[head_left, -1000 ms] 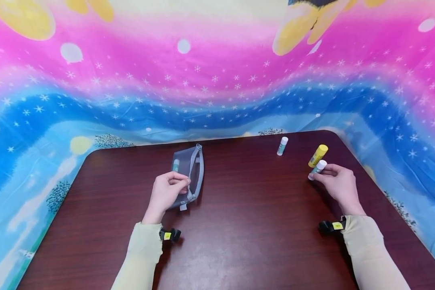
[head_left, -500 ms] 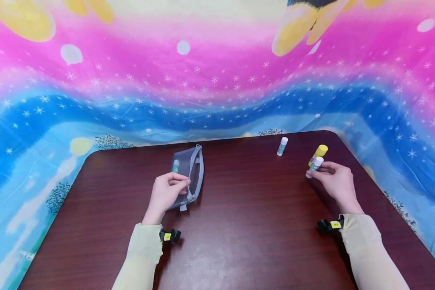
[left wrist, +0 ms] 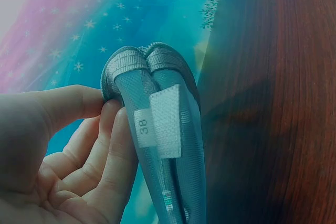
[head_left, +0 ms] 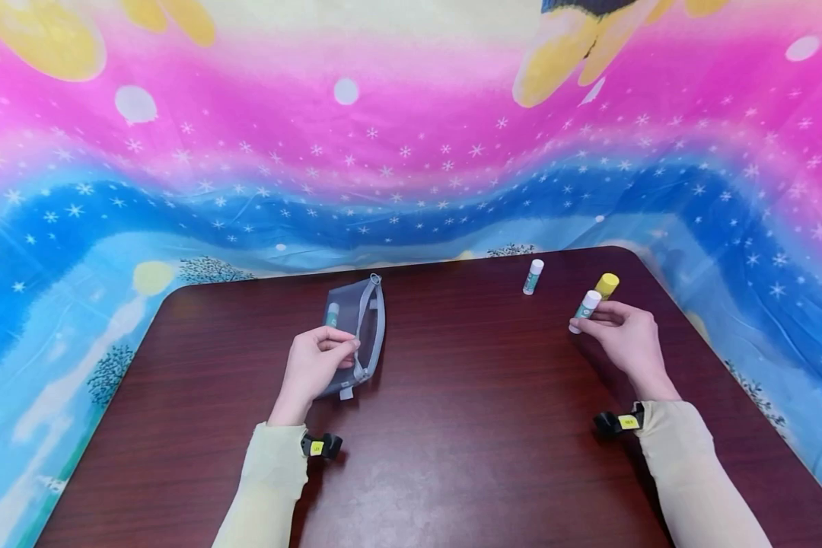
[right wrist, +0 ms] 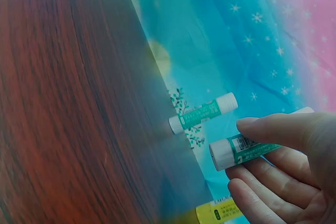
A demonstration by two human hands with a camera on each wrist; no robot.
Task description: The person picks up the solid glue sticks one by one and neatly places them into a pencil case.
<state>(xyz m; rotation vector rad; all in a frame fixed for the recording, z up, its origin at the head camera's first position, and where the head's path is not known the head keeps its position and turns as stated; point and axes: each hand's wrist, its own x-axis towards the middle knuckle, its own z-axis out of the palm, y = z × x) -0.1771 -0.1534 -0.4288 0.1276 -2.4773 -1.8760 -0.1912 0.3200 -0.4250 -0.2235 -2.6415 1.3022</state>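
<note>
Well, I see the right hand (head_left: 619,339) pinching a glue stick (head_left: 585,310) in its fingers, far right of the grey pouch (head_left: 345,301), its top tipped slightly away. The left hand's (head_left: 315,371) fingers pinch the pouch, whose open side faces the glue stick.

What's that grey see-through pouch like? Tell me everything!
The grey see-through mesh pouch has a paler zip rim, its mouth open and facing right. A pale fabric tag marked 38 sticks out at one end. A green and white cylindrical stick shows inside. The left hand's grip pinches its rim. The dark red wooden table lies beneath.
</note>
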